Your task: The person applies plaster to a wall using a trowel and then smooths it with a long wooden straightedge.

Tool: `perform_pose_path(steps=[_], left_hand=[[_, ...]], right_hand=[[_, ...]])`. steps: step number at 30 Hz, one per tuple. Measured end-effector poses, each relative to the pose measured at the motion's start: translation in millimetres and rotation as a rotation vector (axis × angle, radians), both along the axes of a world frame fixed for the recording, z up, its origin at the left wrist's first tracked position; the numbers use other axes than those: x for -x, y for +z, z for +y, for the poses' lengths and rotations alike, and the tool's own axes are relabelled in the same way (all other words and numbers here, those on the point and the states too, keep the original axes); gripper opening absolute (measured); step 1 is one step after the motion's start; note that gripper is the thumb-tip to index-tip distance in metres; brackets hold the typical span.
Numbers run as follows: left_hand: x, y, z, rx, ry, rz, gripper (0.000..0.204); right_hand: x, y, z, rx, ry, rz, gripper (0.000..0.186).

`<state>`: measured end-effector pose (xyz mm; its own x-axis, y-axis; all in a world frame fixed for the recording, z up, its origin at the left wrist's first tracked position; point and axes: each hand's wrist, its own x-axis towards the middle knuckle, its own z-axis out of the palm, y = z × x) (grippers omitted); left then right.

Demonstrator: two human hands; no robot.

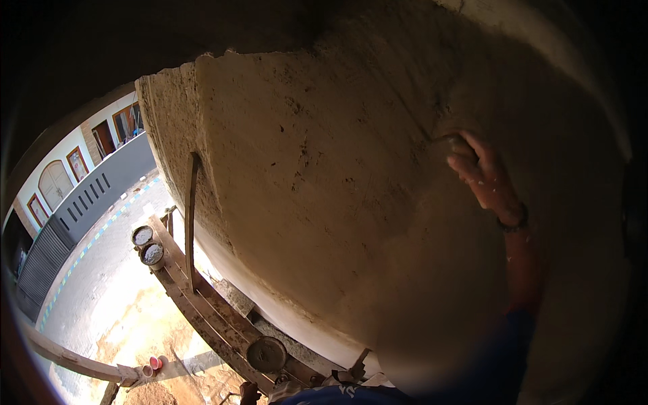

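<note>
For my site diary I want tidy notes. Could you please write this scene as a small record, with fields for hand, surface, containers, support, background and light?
Hand: right hand raised at the wall, curled round a tool; tool's shape unclear in shadow
Surface: rough, brownish wall with dark specks
Containers: two buckets of pale material, next to each other; one round container, nearer, contents darker
Support: wooden planks, wooden post
Background: grey boundary wall, white building
Light: wall dim, ground bright

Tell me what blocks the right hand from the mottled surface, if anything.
Nothing visible blocks the right hand from the mottled surface; the wooden post stands off to the left. Any held tool is unclear.
</note>
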<state>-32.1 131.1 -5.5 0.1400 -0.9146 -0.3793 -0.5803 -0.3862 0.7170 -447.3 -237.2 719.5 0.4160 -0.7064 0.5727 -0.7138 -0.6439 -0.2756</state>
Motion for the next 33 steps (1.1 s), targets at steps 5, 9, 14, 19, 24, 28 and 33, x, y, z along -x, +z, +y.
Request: perform_pose_path(steps=[5,9,14,19,24,28,33], left_hand=[[54.1,-18.6,-52.1,-0.165,0.587,0.646,0.026],[104.2,-12.9,-85.1,-0.257,0.752,0.74,0.021],[173.0,-69.2,-68.8,-0.068,0.303,0.419,0.036],[218.0,-78.4,-54.1,-0.441,0.515,0.698,0.044],[248.3,-146.0,-25.2,-0.342,0.728,0.945,0.049],[227.5,-130.2,-56.9,-0.324,0.727,0.907,0.05],[208.3,-131.4,-61.4,-0.291,0.881,1.036,0.054]], right_hand=[[-2.2,-185.0,20.1,-0.612,0.27,0.269,0.043],[-55.0,-393.1,20.7,-0.893,0.223,0.533,0.033],[-116.4,-607.1,56.3,-1.14,0.307,0.552,0.038],[-166.1,-778.7,69.3,-1.082,0.217,0.915,0.031],[-214.5,-918.1,43.8,-1.103,0.241,0.943,0.035],[-215.3,-1051.7,42.1,-1.05,0.223,0.879,0.02],[-270.6,-1114.3,86.3,-1.229,0.353,0.906,0.022]])
